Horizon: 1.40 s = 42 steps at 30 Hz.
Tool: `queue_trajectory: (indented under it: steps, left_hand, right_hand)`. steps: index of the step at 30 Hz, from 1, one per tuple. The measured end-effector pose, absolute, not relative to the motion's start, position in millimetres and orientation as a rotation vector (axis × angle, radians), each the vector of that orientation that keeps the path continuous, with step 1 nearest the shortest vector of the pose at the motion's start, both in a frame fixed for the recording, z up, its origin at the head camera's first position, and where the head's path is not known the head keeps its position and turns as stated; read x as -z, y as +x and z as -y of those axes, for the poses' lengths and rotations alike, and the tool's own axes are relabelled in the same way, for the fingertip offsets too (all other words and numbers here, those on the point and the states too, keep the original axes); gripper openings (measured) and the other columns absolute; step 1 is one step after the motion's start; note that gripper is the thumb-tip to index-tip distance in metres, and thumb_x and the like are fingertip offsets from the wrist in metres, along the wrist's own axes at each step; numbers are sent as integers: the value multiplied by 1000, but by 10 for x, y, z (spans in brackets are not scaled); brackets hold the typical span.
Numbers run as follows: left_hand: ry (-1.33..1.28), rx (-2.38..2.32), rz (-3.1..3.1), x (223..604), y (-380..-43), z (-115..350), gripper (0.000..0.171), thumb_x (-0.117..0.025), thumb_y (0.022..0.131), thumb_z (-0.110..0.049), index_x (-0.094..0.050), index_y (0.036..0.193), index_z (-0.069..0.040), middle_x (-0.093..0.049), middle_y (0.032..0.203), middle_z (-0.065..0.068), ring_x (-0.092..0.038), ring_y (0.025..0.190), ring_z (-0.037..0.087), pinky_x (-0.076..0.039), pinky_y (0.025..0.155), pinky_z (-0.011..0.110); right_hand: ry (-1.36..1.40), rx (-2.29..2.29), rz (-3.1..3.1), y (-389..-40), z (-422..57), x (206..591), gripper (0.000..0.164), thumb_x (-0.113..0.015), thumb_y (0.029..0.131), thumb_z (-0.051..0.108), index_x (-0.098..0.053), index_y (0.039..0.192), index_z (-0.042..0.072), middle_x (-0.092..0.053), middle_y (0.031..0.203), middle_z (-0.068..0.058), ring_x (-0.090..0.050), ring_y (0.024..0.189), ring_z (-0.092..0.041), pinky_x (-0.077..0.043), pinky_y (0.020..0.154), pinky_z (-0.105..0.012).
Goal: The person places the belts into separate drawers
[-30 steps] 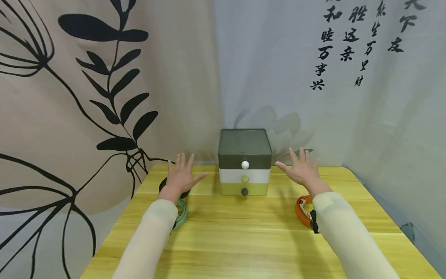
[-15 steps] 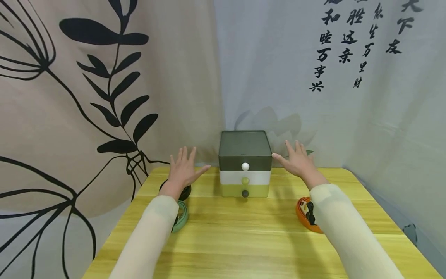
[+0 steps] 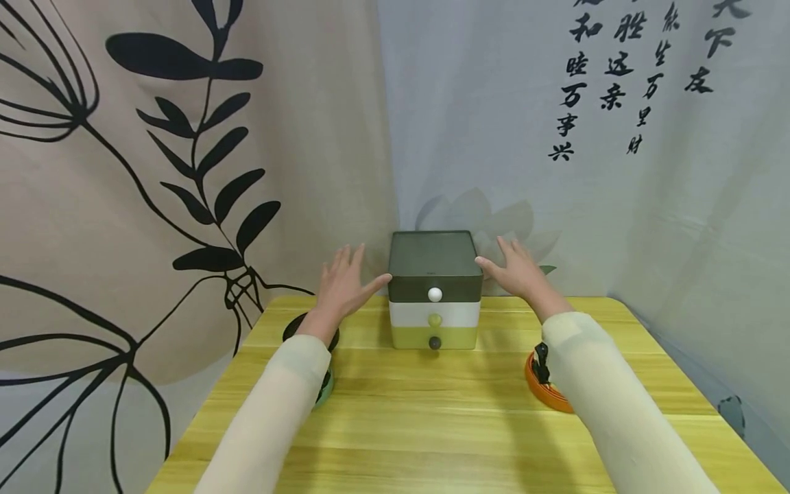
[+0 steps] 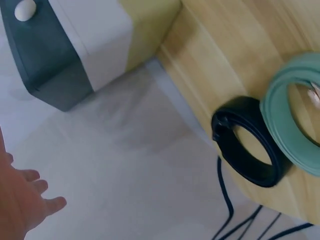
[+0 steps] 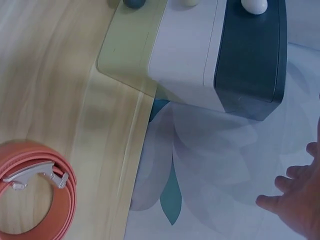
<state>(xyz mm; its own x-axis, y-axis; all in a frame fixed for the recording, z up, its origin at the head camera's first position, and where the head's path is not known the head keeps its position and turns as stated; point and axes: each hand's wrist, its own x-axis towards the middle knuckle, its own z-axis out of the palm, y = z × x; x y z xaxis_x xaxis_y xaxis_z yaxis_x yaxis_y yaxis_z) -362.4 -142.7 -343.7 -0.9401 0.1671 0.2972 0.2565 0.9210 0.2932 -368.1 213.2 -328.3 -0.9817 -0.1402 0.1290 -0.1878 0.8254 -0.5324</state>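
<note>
A small three-drawer box (image 3: 433, 255), dark green over white over yellow-green, stands at the back of the table with a round knob on each drawer. My left hand (image 3: 343, 291) is spread beside its left side, thumb pointing at the dark top tier. On the other side, my right hand (image 3: 520, 276) is held out with straight fingers, thumb overlapping the box's right edge in the head view. Both hands are raised and hold nothing. A coiled black belt (image 4: 245, 141) and a coiled green belt (image 4: 277, 107) lie below my left arm, partly hidden in the head view.
Under my right forearm lies a coiled orange belt (image 5: 62, 200) with a metal buckle. The wooden table (image 3: 426, 425) ends just behind the box, where a printed cloth (image 3: 321, 137) with plant patterns and black characters hangs.
Both hands have moved forward, up and inward toward the two sides of the drawer box. The box and the belts stay in place.
</note>
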Motion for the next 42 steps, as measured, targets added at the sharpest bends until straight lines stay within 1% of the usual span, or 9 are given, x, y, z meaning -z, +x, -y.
queue_trajectory:
  steps: [5, 11, 16, 19, 27, 34, 38, 42]
  left_hand:
    - [-330, 608, 2773, 3382, -3604, 1301, 98, -42, 89, -78, -12, 161, -18, -14, 163, 17, -12, 149, 37, -11, 116, 60]
    - [-341, 757, 2716, 3339, -3586, 1169, 97, -45, 88, -78, -15, 160, -20, -20, 162, 14, -17, 148, 35, -16, 116, 59]
    - [-326, 874, 2670, 3311, -3569, 1077, 95, -48, 87, -78, -19, 160, -25, -24, 162, 10, -21, 147, 33, -22, 113, 62]
    - [-327, 943, 2636, 3296, -3562, 1015, 93, -51, 86, -76, -22, 159, -26, -27, 161, 9, -24, 146, 33, -26, 111, 62]
    - [-311, 1136, 2547, 3326, -3537, 872, 85, -59, 89, -67, -32, 156, -22, -35, 157, 7, -33, 142, 29, -31, 112, 53]
    - [-297, 1269, 2486, 3422, -3504, 803, 83, -65, 89, -60, -37, 153, -17, -48, 147, 9, -46, 133, 27, -40, 105, 49]
    - [-288, 1310, 2456, 3485, -3490, 767, 78, -68, 89, -56, -41, 151, -17, -54, 141, 10, -52, 126, 27, -45, 99, 48]
    - [-286, 1344, 2422, 3553, -3479, 715, 74, -69, 89, -54, -46, 148, -17, -59, 133, 8, -56, 119, 25, -48, 95, 45]
  right_hand:
    - [293, -931, 2899, -3714, -2081, 3268, 89, -41, 99, 64, -6, 160, 11, -1, 162, -26, -3, 148, -45, -11, 112, -67]
    - [307, -1000, 2868, -3743, -2052, 3297, 86, -41, 100, 60, -9, 160, 8, -9, 162, -24, -9, 147, -45, -13, 114, -64]
    - [305, -1058, 2868, -3751, -2021, 3306, 85, -42, 101, 59, -8, 160, 9, -11, 162, -23, -11, 147, -45, -15, 114, -64]
    - [298, -1080, 2871, -3761, -1999, 3313, 84, -41, 101, 59, -8, 160, 10, -12, 162, -23, -12, 146, -46, -16, 113, -65]
    - [258, -1195, 2838, -3790, -1950, 3360, 83, -42, 100, 60, -10, 160, 11, -12, 162, -22, -14, 146, -46, -20, 112, -65]
    - [247, -1286, 2790, -3812, -1934, 3428, 82, -46, 101, 56, -13, 160, 9, -13, 163, -20, -21, 144, -46, -26, 111, -63]
    - [262, -1318, 2774, -3824, -1927, 3460, 80, -47, 102, 52, -14, 159, 8, -15, 162, -21, -22, 144, -46, -28, 111, -61]
    - [255, -1349, 2764, -3822, -1919, 3478, 79, -47, 102, 51, -15, 159, 7, -18, 161, -24, -22, 144, -45, -28, 111, -60]
